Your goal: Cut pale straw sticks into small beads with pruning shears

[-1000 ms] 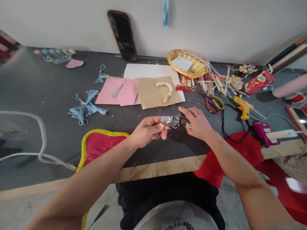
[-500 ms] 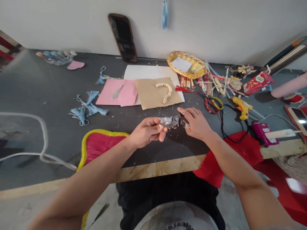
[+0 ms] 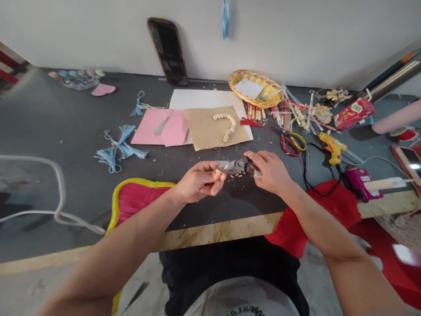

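Note:
My right hand (image 3: 270,170) is wrapped round the handles of a pair of pruning shears (image 3: 237,165), their blades pointing left. Closed in a pinch, my left hand (image 3: 204,179) is at the blade tips. A small pale piece (image 3: 225,168) shows between its fingertips and the blades, too small to name. Pale cut bits lie on the dark table below the shears. Just beyond my hands, a curved string of cream-coloured bits (image 3: 232,125) rests on brown paper (image 3: 204,127).
Left of the brown paper is pink paper (image 3: 144,129), with blue tassels (image 3: 123,142) nearby. A wicker basket (image 3: 269,98), scissors (image 3: 289,147), a yellow glue gun (image 3: 333,148) and a red drink carton (image 3: 353,115) stand right. A phone (image 3: 169,52) leans on the wall.
My left hand has shifted slightly left, and the shears' blades have moved a little left with it. My right hand stays nearly in place round the handles.

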### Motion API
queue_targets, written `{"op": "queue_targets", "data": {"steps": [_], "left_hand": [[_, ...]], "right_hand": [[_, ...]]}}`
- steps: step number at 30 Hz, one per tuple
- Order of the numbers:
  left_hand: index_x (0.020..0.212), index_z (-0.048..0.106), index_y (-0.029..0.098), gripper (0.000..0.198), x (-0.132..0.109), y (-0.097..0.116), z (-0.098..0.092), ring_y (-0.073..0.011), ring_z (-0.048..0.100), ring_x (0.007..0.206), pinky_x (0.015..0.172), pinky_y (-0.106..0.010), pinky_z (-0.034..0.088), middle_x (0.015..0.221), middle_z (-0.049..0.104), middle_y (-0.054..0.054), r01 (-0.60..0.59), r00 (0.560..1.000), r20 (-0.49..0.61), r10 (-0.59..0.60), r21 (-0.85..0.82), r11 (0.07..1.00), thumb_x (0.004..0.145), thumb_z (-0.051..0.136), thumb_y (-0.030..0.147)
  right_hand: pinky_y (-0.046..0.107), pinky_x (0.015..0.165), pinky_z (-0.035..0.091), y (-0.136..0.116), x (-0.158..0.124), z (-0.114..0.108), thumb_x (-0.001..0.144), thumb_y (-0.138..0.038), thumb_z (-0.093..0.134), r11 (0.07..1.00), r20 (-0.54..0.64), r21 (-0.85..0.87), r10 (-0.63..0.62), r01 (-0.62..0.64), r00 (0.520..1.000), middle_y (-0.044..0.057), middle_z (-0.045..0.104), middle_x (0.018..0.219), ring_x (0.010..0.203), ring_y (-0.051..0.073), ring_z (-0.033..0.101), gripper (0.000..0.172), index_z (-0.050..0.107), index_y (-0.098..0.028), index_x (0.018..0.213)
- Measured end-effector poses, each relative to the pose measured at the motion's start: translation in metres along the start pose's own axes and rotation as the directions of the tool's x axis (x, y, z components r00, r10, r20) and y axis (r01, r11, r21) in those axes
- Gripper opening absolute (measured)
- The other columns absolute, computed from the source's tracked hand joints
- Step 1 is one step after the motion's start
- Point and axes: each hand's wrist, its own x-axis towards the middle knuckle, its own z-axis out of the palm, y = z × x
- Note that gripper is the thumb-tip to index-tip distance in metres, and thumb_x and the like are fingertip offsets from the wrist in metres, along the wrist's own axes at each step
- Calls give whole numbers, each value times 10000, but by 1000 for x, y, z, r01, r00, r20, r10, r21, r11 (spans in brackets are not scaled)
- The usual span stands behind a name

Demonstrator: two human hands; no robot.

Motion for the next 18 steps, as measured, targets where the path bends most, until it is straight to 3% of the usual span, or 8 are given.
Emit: {"op": "queue_targets", "data": {"steps": [7, 10, 13, 18], "left_hand": [[695, 621, 128, 193, -2, 5, 0, -18, 256, 312, 362, -165, 190, 414, 506, 25, -116, 993, 21, 118, -61, 991, 763, 733, 269], [708, 631, 127, 175, -2, 12, -1, -12, 245, 323, 377, -163, 195, 437, 523, 21, -204, 978, -55, 201, -46, 978, 793, 711, 257], [744, 650, 122, 163, 0, 15, -2, -11, 265, 347, 380, -151, 176, 479, 561, 1, -220, 967, -128, 219, 4, 976, 817, 693, 262], [813, 660, 130, 128, 2, 11, 1, -24, 337, 382, 382, -136, 195, 537, 625, -30, -205, 968, -135, 211, 56, 977, 811, 702, 251]], "right_hand": [[424, 872, 435, 24, 2, -4, 895, -210, 449, 998, -37, 52, -16, 18, 999, 115, 604, 1141, 1065, 268, 555, 499, 425, -210, 1393], [443, 894, 459, 37, 1, -3, 886, -222, 464, 990, -108, 79, 126, -118, 986, 109, 602, 1151, 1085, 284, 559, 523, 402, -240, 1404], [454, 865, 489, 42, 2, -3, 880, -281, 499, 951, -128, 97, 304, -293, 944, 116, 582, 1214, 1086, 306, 573, 561, 357, -249, 1422], [409, 723, 509, 41, 3, -3, 841, -421, 596, 865, -86, 82, 501, -496, 861, 98, 619, 1169, 981, 304, 623, 449, 483, -245, 1239]]}}
